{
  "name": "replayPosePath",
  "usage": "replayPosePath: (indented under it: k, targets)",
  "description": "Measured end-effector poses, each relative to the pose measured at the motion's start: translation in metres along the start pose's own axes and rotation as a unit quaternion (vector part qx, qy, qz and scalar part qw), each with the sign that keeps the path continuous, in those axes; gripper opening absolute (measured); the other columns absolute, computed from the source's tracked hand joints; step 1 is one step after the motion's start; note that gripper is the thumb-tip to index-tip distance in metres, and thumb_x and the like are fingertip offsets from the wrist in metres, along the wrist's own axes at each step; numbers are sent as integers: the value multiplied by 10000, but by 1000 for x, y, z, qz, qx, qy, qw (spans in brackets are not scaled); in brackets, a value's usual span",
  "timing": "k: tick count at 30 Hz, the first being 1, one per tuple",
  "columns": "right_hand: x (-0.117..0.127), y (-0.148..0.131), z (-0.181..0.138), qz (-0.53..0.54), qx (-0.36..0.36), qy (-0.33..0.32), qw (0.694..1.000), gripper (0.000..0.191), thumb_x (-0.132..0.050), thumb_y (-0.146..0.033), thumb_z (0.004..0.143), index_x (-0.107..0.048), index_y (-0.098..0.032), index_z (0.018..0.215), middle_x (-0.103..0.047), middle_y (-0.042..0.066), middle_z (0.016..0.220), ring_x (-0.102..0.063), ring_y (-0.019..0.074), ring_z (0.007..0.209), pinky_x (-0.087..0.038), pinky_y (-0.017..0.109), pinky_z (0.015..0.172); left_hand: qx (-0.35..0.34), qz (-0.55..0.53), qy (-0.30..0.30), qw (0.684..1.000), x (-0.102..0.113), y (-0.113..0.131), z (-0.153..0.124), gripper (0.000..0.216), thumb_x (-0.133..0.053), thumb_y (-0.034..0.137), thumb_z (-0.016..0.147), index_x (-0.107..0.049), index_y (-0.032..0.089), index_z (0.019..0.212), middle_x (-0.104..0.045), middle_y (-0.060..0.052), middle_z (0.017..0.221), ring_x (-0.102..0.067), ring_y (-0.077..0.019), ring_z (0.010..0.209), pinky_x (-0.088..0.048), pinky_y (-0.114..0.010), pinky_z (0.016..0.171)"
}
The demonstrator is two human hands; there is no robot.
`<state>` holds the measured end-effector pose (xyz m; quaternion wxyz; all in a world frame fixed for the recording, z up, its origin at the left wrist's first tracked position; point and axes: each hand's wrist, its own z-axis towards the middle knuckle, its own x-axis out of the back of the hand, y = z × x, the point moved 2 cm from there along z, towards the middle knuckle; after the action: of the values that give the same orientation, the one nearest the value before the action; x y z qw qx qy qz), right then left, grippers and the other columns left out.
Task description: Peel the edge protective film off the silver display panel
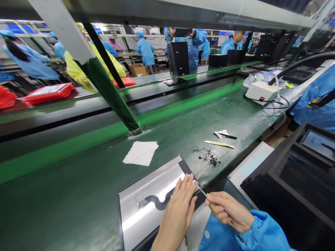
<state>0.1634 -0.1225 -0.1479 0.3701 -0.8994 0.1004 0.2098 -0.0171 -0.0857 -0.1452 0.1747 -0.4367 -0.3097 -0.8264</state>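
A flat display panel (142, 186) with a shiny silver back and dark edges lies on the green bench, its near right corner towards me. A dark curved ribbon cable (154, 199) runs across its back. My left hand (180, 205) rests on the panel near the right edge, fingers stretched out and covering part of the cable. In my right hand (227, 209) is a pair of thin metal tweezers (208, 198), pinched between thumb and fingers. Their tip reaches the panel's corner beside my left fingertips; whether it grips anything there is too small to tell.
Black scraps (211, 160), a pale blade-like tool (220, 144) and a black pen-like tool (227, 135) lie beyond the panel. White sheets (141, 153) lie further left. A green post (112, 94) stands on the bench. Black trays (295, 181) fill the right side; co-workers stand across the line.
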Motion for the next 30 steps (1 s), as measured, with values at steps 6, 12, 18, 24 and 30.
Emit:
replayPosePath:
  k: [6, 12, 18, 24, 30]
  targets:
    - [-5, -2, -4, -27, -2, 15, 1000, 532, -768, -655, 665, -547, -184, 774, -284, -150, 468, -90, 17, 409, -1, 208, 406, -30, 16, -15, 999, -1, -1, -3, 551, -350, -30, 947, -561, 281, 1350, -350, -86, 1598, -330, -281, 1462, -437, -526, 1123]
    - [-7, 2, -8, -185, 150, 101, 966, 494, -666, -654, 781, -430, -226, 706, -438, -93, 536, -302, 48, 436, -193, 183, 412, -16, 21, -19, 999, 0, 3, -2, 514, -369, 12, 971, -566, 288, 1356, -363, -79, 1593, -355, -292, 1451, -456, -536, 1106]
    - [-6, -3, -13, -342, 160, 160, 912, 418, -477, -585, 912, -437, -241, 677, -444, -90, 441, -422, 84, 343, -340, 214, 399, 23, -4, -26, 999, 2, 2, -1, 611, -370, 105, 1018, -204, 279, 1579, -409, -77, 1568, -347, -272, 1451, -475, -473, 1101]
    - [-7, -6, -8, -154, 67, 66, 984, 599, -636, -794, 673, -477, -225, 771, -299, -157, 429, -196, 30, 344, -135, 184, 352, 55, -1, -23, 998, -3, 0, -5, 630, -361, 190, 1040, -79, 227, 1602, -408, -113, 1564, -341, -310, 1446, -518, -466, 1051]
    - [-8, -2, -5, -142, 85, 67, 984, 593, -697, -749, 674, -390, -245, 739, -373, -141, 462, -165, 18, 367, -60, 191, 364, 48, -9, -17, 999, -5, -1, -5, 633, -348, 193, 1050, -45, 233, 1604, -398, -96, 1573, -323, -293, 1461, -491, -454, 1084]
